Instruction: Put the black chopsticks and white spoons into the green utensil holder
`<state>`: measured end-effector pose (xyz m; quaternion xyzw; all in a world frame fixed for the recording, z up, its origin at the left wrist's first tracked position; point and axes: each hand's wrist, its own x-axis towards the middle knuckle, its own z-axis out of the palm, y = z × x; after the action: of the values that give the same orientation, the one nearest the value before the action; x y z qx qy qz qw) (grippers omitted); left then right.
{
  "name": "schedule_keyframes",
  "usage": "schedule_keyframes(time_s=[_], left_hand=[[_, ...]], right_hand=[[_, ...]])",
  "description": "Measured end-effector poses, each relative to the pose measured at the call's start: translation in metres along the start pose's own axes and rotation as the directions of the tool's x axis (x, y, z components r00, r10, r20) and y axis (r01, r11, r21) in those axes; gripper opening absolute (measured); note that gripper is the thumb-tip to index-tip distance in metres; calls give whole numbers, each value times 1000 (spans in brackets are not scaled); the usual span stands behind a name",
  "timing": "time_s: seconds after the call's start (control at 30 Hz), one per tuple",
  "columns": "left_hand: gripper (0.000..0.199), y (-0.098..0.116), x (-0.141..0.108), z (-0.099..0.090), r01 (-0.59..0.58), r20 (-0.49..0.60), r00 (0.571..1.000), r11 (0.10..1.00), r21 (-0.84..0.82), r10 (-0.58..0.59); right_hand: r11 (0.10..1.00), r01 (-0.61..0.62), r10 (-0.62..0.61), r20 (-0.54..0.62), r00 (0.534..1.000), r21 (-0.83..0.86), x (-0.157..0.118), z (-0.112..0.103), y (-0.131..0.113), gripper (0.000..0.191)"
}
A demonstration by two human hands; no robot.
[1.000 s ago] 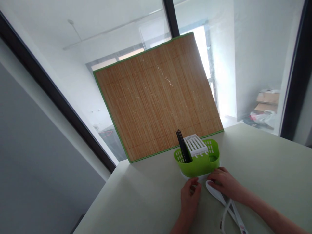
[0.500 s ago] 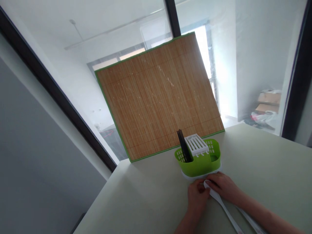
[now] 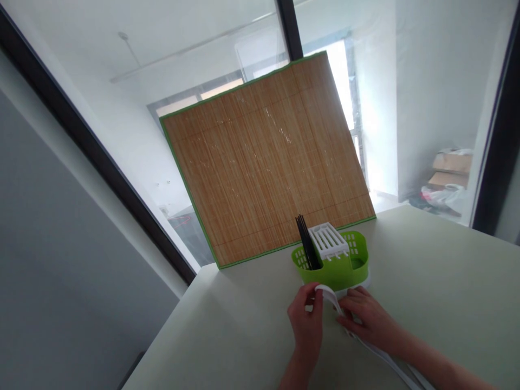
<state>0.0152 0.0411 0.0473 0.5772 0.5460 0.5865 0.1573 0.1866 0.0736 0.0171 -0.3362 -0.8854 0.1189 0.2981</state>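
A long-handled white spoon (image 3: 329, 293) slants from in front of the holder toward the lower right. My left hand (image 3: 307, 319) pinches the rim of its bowl, fingers closed. At the neck, my right hand (image 3: 368, 317) has thumb and fingers closed around the spoon, hiding part of it. Just beyond both hands stands a green cutlery holder (image 3: 335, 279) on a white base. Black chopsticks (image 3: 307, 244) lean in its left compartment, beside a white slotted rack (image 3: 328, 240). Under my right forearm, part of another white handle (image 3: 420, 377) shows.
The pale table (image 3: 439, 276) carries everything. A bamboo mat (image 3: 268, 162) with green edging leans upright against the glass behind the holder. Dark window frames (image 3: 289, 27) cross the view. Cardboard boxes (image 3: 450, 168) are visible beyond the glass.
My left hand has moved left and slightly up, with the spoon's bowl now raised and turned edge-on. My right hand has shifted slightly and now grips the spoon's neck.
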Motion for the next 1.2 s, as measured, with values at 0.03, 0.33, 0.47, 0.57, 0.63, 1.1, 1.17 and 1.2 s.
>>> schedule_keyframes(time_s=[0.03, 0.33, 0.47, 0.57, 0.63, 1.1, 1.17, 1.2], left_hand=[[17, -2, -1, 1, 0, 0, 1000, 1000, 3, 0], [16, 25, 43, -21, -169, -145, 973, 981, 96, 182], [19, 51, 85, -31, -265, -252, 921, 952, 154, 297], [21, 62, 115, -33, -318, -259, 897, 929, 188, 359], [22, 62, 132, -32, -334, -250, 892, 922, 194, 376], [16, -13, 158, 2, -38, -116, 988, 896, 443, 100], [16, -17, 155, 4, -11, -103, 992, 884, 467, 66], [16, -18, 154, 5, -2, -93, 994, 878, 478, 52]], right_hand=[[1000, 7, -7, 10, 1000, -23, 0, 2, 0, 25], [994, 81, -72, 102, 992, -78, 1, -2, 4, 20], [993, 84, -76, 95, 993, -81, 0, -1, 6, 13], [991, 89, -80, 84, 993, -98, 0, 2, 8, 13], [990, 89, -80, 84, 993, -106, -1, 3, 8, 12], [988, 86, -74, 88, 993, -130, 0, 1, 6, 10], [987, 83, -72, 89, 993, -134, -1, 2, 6, 10], [987, 82, -70, 90, 993, -136, -1, 3, 6, 9]])
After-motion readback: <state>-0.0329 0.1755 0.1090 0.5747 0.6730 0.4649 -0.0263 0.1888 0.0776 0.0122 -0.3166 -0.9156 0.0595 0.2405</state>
